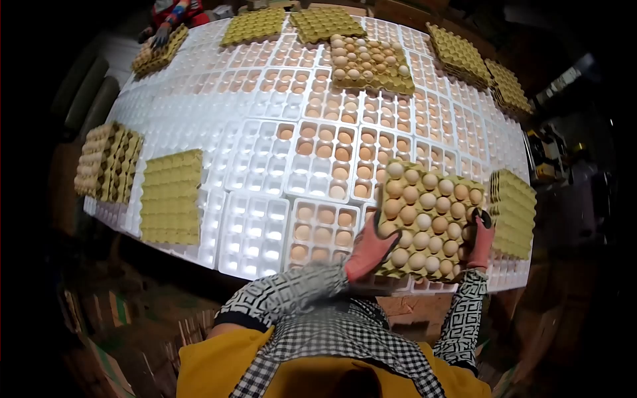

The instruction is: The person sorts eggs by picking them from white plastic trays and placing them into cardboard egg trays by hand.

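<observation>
My left hand (373, 248), in a pink glove with dark fingertips, grips the left side of a yellowish pulp egg tray (406, 272). My right hand (482, 243), gloved alike, holds its right edge. Rows of pale and brown eggs (423, 221) fill much of the tray, which is held over the near right part of the table. Beneath and beside it lie clear plastic egg cartons, one of them with eggs (322, 235) in its cups. Left of that, another plastic carton (253, 235) has bare cups. My fingers under the tray are hidden.
Stacked pulp trays (514, 215) stand close by my right hand. More lie at left (170, 199) and along the far edge (254, 26). A pulp tray with eggs (371, 63) rests farther back. At the far left, another person's gloved hand (161, 35) touches a tray.
</observation>
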`<state>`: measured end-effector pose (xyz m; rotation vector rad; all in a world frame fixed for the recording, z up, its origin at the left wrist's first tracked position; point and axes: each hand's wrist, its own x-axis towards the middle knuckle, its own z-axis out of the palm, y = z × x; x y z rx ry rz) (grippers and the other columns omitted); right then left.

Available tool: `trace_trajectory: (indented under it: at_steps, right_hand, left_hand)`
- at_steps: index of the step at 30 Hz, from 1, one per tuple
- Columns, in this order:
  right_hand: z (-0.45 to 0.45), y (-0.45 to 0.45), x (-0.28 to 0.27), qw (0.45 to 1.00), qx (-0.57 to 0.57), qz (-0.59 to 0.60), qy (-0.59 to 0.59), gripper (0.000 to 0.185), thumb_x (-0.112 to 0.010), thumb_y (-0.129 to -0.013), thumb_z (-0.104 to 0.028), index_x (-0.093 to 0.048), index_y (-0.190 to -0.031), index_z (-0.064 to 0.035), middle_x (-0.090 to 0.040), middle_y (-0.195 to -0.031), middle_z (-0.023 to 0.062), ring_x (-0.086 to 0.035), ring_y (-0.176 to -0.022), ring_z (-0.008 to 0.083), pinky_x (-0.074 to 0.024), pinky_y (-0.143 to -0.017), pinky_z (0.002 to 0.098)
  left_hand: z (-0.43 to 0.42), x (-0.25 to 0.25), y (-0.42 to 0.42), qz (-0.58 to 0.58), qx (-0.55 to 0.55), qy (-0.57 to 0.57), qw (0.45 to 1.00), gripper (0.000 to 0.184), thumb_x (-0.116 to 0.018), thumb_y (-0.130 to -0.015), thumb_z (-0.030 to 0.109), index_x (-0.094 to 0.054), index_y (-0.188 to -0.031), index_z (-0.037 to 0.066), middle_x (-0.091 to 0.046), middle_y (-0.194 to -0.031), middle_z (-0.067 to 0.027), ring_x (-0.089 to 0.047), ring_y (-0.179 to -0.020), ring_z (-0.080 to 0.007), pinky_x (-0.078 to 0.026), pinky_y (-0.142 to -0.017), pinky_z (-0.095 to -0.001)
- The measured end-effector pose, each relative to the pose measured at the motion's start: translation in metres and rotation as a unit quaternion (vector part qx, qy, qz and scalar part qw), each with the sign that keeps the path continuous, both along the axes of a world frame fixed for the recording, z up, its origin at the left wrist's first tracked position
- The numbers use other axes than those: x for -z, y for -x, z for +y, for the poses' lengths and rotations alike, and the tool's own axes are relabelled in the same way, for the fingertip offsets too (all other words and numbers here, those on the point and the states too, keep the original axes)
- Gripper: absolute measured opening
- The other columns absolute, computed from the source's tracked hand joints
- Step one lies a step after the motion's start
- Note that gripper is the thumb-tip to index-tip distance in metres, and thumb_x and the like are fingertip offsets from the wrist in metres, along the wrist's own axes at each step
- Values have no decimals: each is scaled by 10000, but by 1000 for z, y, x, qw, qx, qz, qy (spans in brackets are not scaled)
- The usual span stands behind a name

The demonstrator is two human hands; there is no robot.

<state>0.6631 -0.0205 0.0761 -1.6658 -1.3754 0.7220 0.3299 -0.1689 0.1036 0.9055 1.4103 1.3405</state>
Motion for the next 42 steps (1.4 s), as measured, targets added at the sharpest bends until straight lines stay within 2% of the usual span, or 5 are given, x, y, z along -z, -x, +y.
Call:
trace_trajectory:
  at_steps: [24, 28, 31, 35, 42]
  right_hand:
    - [6, 266, -3, 799, -461, -374, -97, 546, -758, -708, -428, -628, -1146, -130, -545, -1287, 107, -408, -1299, 326, -257, -1121, 515]
    - [-10, 221, -23, 936, -347, 34, -51, 552, -786, -702, -217, -584, -1192, -64, -593, -1162, 109, -553, -1140, 287, -425, -1017, 386]
    - [-18, 192, -55, 917, -327, 227, 33, 580, -706, -715, -53, -541, -1271, -56, -595, -1129, 136, -595, -1065, 266, -477, -936, 328]
    - [-35, 248, -45, 774, -502, -378, 75, 602, -717, -706, -266, -579, -1257, -66, -684, -922, 158, -671, -888, 327, -535, -807, 386]
    - [-5, 210, -30, 875, -444, 131, 144, 550, -678, -817, -274, -560, -1293, -26, -684, -973, 98, -657, -769, 159, -512, -671, 310]
  left_hand:
    - [87, 11, 145, 577, 233, -13, 783, 373, -650, -877, 279, -623, -1201, 96, -617, -1108, -171, -610, -1031, -330, -482, -924, -407]
    - [45, 16, 155, -72, -34, 84, 993, 305, -516, -966, 185, -577, -1179, -24, -606, -1150, -137, -618, -1064, -303, -526, -951, -413]
    - [2, 2, 168, -280, -56, 32, 958, 313, -484, -966, 186, -576, -1183, -21, -610, -1141, -161, -658, -973, -270, -576, -887, -376]
    - [-6, -18, 127, 373, 194, 132, 897, 451, -706, -803, 289, -615, -1208, 111, -624, -1000, -98, -647, -956, -263, -533, -829, -403]
    - [-15, -20, 99, 517, 189, 131, 824, 509, -744, -781, 277, -521, -1199, 92, -575, -1113, -137, -641, -896, -293, -539, -752, -402]
